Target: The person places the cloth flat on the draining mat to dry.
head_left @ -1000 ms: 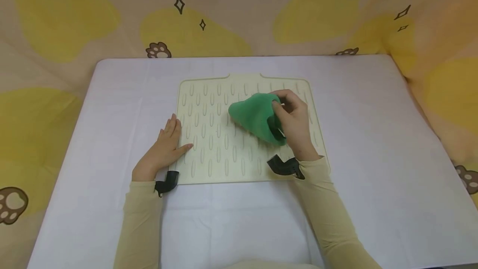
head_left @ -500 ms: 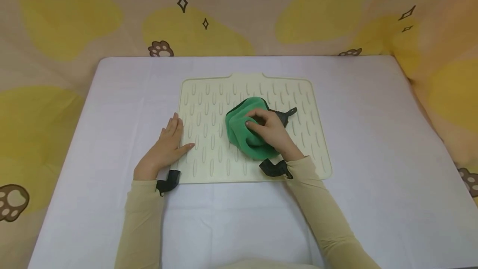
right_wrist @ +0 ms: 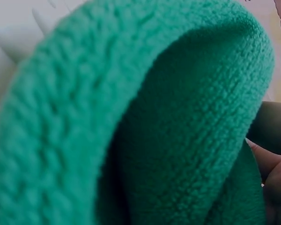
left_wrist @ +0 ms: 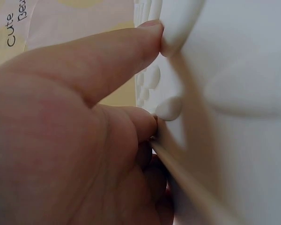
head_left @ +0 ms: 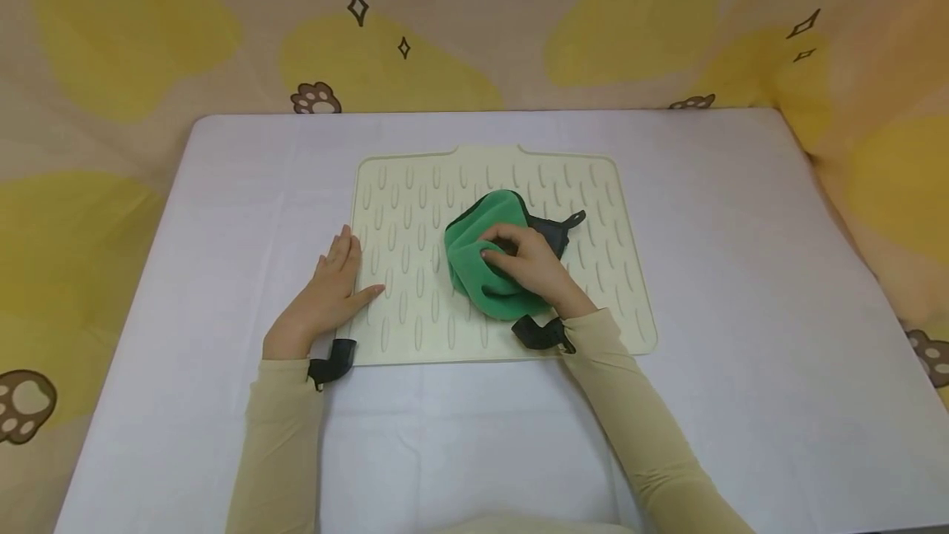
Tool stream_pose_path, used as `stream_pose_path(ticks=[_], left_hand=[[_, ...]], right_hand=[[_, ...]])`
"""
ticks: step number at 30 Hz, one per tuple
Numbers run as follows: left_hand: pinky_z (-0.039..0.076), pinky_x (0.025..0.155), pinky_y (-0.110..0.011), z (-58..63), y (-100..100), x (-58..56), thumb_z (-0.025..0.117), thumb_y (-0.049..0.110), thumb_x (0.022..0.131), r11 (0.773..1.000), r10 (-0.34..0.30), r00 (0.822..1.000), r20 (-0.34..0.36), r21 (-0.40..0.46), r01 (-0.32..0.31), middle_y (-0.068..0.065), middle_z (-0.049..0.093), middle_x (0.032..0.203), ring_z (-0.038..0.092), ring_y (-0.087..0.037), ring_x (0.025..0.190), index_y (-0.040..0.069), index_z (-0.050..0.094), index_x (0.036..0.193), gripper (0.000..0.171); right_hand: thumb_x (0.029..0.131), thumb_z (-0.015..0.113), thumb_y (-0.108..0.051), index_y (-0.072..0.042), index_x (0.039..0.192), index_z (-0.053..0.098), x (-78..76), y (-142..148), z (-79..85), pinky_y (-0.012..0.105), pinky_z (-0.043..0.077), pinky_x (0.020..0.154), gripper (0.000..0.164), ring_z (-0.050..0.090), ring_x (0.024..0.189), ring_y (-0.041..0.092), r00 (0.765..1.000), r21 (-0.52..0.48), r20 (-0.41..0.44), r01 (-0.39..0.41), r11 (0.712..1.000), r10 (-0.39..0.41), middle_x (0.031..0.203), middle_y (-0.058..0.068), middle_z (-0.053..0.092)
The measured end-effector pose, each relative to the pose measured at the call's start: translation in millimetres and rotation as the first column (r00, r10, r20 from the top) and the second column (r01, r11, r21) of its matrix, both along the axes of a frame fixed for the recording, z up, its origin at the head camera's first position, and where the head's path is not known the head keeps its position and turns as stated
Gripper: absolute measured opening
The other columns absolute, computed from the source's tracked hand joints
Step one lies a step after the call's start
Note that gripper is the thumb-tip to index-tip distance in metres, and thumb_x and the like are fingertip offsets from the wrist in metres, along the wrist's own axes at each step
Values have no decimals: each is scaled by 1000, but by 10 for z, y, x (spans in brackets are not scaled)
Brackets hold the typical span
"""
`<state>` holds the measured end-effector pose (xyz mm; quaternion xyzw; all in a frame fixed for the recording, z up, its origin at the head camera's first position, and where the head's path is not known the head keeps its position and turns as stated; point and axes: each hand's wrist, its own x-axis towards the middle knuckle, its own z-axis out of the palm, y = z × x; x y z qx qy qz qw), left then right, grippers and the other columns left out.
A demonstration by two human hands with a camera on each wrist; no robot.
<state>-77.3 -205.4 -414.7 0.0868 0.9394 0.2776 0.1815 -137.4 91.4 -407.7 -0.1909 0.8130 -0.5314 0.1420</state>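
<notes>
Your left hand (head_left: pixel 320 297) rests at the left edge of the pale mat (head_left: pixel 404 303), fingers straight and close together, thumb spread away. Near the mat's middle lies the bunched green cloth (head_left: pixel 473 270), which your right hand (head_left: pixel 537 264) pinches with thumb and fingers. Beyond this hand, a dark loop (head_left: pixel 569 223) points right.

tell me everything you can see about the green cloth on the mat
The green cloth looks soft and fuzzy, like microfibre, with dark edging along its far rim. A dark section with a small loop sticks out on its right. It lies bunched in loose folds, not flat, just right of the middle of the cream ribbed mat. The right hand pinches a fold between thumb and fingers; its underside is hidden.
</notes>
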Motion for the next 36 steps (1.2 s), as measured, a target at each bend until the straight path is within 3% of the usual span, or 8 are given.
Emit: stream_pose_path(ticks=[9,13,18,21,25,29,32,36], left_hand=[[-4,111,-52,17,13,0,50,31,98,1000,5,1000,8,2,-5,-20,-20,152,-16,-35,140,-13,-3,144,83],[2,113,-50,85,23,16,50,33,98,999,48,999,5,22,-48,-17,-14,154,-11,-32,141,-9,8,146,76],[22,109,-52,194,109,3,55,25,97,995,84,981,-174,75,-72,-22,23,151,20,-37,139,-8,42,136,53],[38,98,-50,198,250,-81,58,19,95,985,112,966,-233,156,-77,-20,47,133,46,-36,120,-6,54,124,38],[49,82,-42,185,485,-261,61,16,94,955,142,971,-190,284,-84,-16,58,113,60,-30,96,-3,60,117,30],[51,81,-40,137,683,-390,61,18,93,923,172,975,-138,368,-111,-15,61,108,63,-30,93,-1,61,116,29],[51,81,-40,93,747,-414,62,18,93,912,203,972,-116,384,-144,-15,61,107,63,-29,94,-1,61,117,31],[49,81,-40,45,772,-398,62,16,93,916,188,977,-97,376,-139,-16,60,110,60,-28,96,-3,57,123,36]], right_hand=[[88,69,-14,-9,104,68,-35,174,141,33,48,79,18,59,87,16,992,19,-35,-118,993,118,99,3,66],[88,69,-13,-5,109,66,-73,321,211,34,49,81,23,61,91,18,994,-19,-28,-109,994,108,102,6,66],[90,65,-9,2,112,64,-123,485,247,33,50,81,24,61,92,23,1000,-22,-1,15,1000,-15,105,13,65],[90,65,-12,3,111,64,-152,578,238,31,49,81,26,61,90,23,993,14,20,112,994,-113,103,15,65],[91,65,-15,3,108,65,-188,666,214,29,47,79,25,60,87,21,980,75,44,189,979,-192,99,17,66],[91,64,-16,3,103,66,-209,685,167,28,48,73,23,60,82,20,969,111,101,215,970,-226,91,15,66],[91,65,-17,3,100,67,-217,658,131,27,49,68,22,60,79,20,965,130,130,210,969,-227,87,13,65],[90,66,-19,2,100,67,-213,636,101,27,48,68,23,59,80,19,972,181,132,170,969,-195,87,10,66]])
